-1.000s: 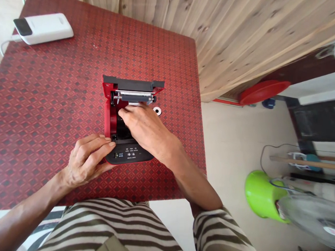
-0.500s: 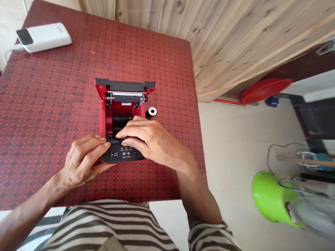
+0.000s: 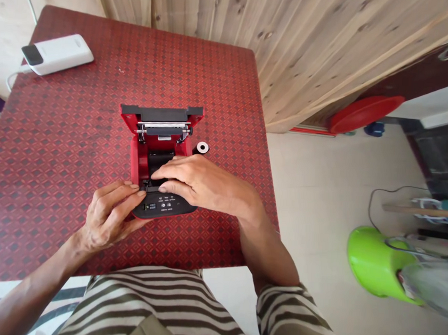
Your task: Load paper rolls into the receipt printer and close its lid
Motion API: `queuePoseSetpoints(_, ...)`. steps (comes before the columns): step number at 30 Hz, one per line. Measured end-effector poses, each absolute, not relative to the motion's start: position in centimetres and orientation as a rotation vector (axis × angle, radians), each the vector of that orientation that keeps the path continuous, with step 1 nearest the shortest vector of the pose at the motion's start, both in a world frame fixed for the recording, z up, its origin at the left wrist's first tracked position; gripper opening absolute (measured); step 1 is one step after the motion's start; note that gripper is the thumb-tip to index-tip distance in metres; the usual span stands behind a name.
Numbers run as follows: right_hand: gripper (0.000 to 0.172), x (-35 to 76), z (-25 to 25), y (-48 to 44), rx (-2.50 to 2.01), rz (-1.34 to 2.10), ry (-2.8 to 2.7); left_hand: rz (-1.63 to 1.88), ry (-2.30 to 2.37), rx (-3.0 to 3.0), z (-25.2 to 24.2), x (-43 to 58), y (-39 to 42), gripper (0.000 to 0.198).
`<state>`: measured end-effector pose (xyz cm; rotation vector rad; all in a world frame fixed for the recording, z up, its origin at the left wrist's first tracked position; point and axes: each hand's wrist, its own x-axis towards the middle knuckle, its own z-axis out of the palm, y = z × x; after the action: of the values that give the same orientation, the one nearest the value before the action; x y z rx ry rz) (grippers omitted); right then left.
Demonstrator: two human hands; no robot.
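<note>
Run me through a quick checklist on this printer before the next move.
1. Red-and-black printer level on the red patterned table: ok.
2. Lid open and folded back, compartment exposed: ok.
3. Black roll seated in the compartment: cannot tell, the right hand covers part of it.
4. Left hand at the printer's front edge, fingertips on it: ok; how firmly, cannot tell.
5. Small white-cored roll outside the printer, not in either hand: ok, it sits on the table beside the printer.
</note>
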<state>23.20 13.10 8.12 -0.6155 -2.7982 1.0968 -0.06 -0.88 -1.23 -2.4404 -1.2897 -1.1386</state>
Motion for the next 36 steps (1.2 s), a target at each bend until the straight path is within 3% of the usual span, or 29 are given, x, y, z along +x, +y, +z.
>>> queuePoseSetpoints(5, 0.027, 23.0, 8.6, 12.6, -0.692, 1.030, -2.899, -1.163, -1.298, -2.451, -1.7, -0.3, -0.9, 0.074)
queuePoseSetpoints(18, 0.022, 24.3, 7.8, 14.1, -0.586, 1.281, -2.619, -1.146, -1.335, -2.458, -1.4, -0.3, -0.9, 0.065)
queuePoseSetpoints(23, 0.023, 24.1, 7.8, 14.5, -0.573, 1.318, -2.653, -1.138, -1.328, -2.469, -1.3, -0.5, -1.0, 0.074)
queuePoseSetpoints(28, 0.026, 23.9, 7.7, 14.3, -0.593, 1.290, -2.658, -1.150, -1.343, -2.501, 1.1, -0.4, -0.6, 0.068)
queuePoseSetpoints(33, 0.019, 23.9, 8.5, 13.8, -0.623, 1.189, -2.773, -1.082, -1.465, -2.488, 4.6, -0.1, 1.4, 0.045)
queuePoseSetpoints(36, 0.018, 24.0, 8.8, 13.1, -0.660, 1.151, -2.811, -1.006, -1.338, -2.511, 5.2, 0.2, 2.7, 0.049)
